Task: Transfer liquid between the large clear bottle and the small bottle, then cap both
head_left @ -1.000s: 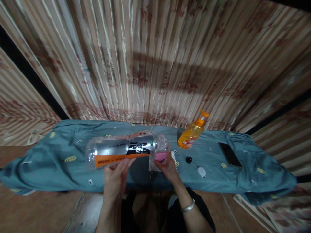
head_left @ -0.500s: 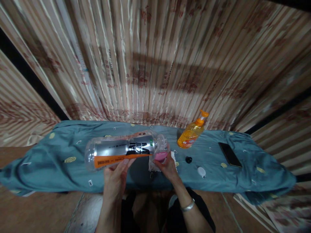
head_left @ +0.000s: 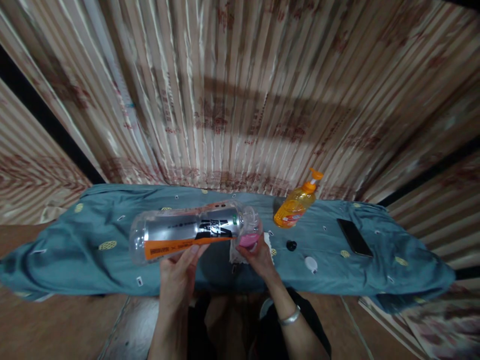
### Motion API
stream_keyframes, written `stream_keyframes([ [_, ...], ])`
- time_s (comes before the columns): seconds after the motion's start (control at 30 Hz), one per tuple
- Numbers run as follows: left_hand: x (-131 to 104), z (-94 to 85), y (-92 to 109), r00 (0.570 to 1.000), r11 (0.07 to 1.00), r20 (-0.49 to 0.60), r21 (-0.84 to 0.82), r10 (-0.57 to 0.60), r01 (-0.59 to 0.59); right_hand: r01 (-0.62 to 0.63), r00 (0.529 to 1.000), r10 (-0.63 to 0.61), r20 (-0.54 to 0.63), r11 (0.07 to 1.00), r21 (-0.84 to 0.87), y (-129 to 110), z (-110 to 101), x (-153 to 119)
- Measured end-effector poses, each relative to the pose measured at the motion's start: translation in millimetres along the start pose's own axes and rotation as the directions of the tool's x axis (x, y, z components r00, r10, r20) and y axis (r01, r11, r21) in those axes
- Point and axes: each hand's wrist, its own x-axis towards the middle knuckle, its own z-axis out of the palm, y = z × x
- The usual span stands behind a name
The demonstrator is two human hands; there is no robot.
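Note:
A large clear plastic bottle point(head_left: 183, 229) with a silver and orange label lies almost level in the air, its neck pointing right. My left hand point(head_left: 179, 270) is closed around its underside, thumb along the orange strip. At the bottle's neck end, my right hand point(head_left: 259, 259) grips a small clear container with pink in it point(head_left: 249, 240). The bottle's mouth is right at this container; whether the mouth is inside it or only against it I cannot tell. Under the right hand a white tissue or cloth point(head_left: 268, 243) partly shows on the table.
An orange pump bottle point(head_left: 294, 207) stands behind and right of my hands. A small black cap point(head_left: 291, 245), a white round disc point(head_left: 311, 264) and a dark phone point(head_left: 354, 237) lie on the green tablecloth point(head_left: 240, 280). A pleated curtain point(head_left: 240, 115) hangs behind the table.

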Motion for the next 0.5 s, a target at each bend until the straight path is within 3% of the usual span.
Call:
stream_keyframes([
  [0.5,1.3,0.7,-0.2,1.0,1.0,-0.011,0.025,-0.003,0.003,-0.014,1.0,0.014,-0.022,1.0,-0.025,4.8,2.3,-0.6],
])
